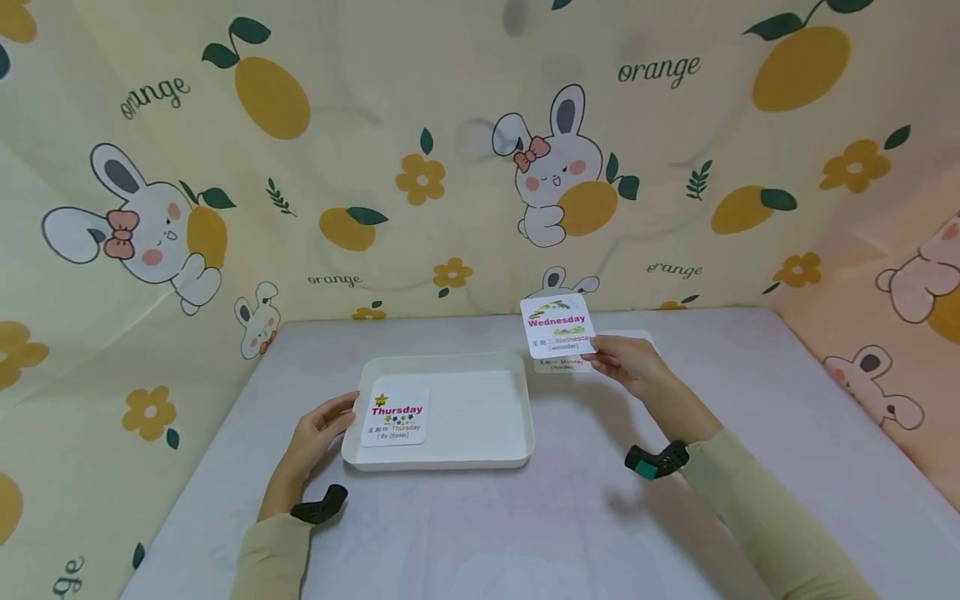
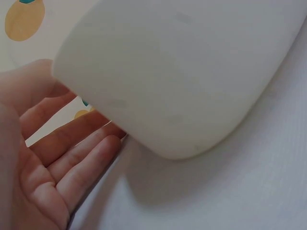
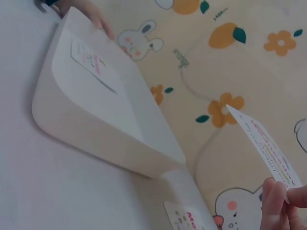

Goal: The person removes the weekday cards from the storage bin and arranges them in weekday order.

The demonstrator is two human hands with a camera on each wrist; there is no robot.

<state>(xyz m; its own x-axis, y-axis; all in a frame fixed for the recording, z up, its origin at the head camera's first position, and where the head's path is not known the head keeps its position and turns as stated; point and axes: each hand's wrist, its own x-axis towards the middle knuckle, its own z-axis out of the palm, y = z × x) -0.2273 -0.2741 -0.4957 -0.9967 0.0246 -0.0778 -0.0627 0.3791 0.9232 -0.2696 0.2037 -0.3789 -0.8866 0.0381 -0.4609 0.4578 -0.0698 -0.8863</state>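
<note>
My right hand [image 1: 630,364] pinches a square white card printed "Wednesday" [image 1: 557,321] between thumb and fingers. The card is raised, its printed side facing the head camera; the right wrist view shows the same card [image 3: 264,146] nearly edge-on. At the left, my left hand [image 1: 318,429] touches the left side of a white rectangular tray [image 1: 472,417] with fairly straight fingers; in the left wrist view, some fingertips [image 2: 112,143] are at the tray's edge. A "Thursday" card [image 1: 395,417] lies face up in the tray's left part.
Behind the raised card, a "Monday" card [image 1: 561,365] lies on the table, partly covered from view. Another white card edge [image 1: 637,334] shows beyond my right hand. The pale table [image 1: 480,533] meets a patterned cloth backdrop [image 1: 450,100] at its back.
</note>
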